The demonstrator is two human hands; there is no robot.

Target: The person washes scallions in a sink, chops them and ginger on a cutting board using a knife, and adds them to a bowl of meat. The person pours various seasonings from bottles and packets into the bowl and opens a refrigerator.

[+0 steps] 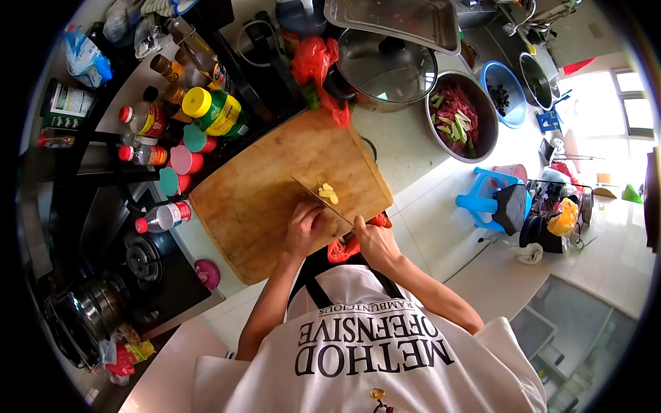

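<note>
Currently, the right hand [375, 246] has its grip closed around the handle end of a knife [337, 211], whose blade slants over a wooden cutting board [248, 199] towards the far left. The left hand [301, 226] is just beside the blade on its left, fingers bent; whether its grip holds anything beneath them I cannot tell. Some pale yellow slices [329, 194] lie on the board just across the blade, on its far right side, in a small loose cluster.

The board rests on a pale worktop [406, 148]. Beyond its far edge are a red plastic bag [317, 60] and a pot with a glass lid [389, 69]. To the far right, a metal bowl [487, 122] holds red meat with green and pale strips, and a blue basin [516, 96] next to it holds dark pieces. Left of the board are three lidded jars [184, 160], a green bottle with a yellow cap [220, 113] and, nearer, a clear bottle with a red cap [166, 217]. A blue stool [475, 201] is well to the right.
</note>
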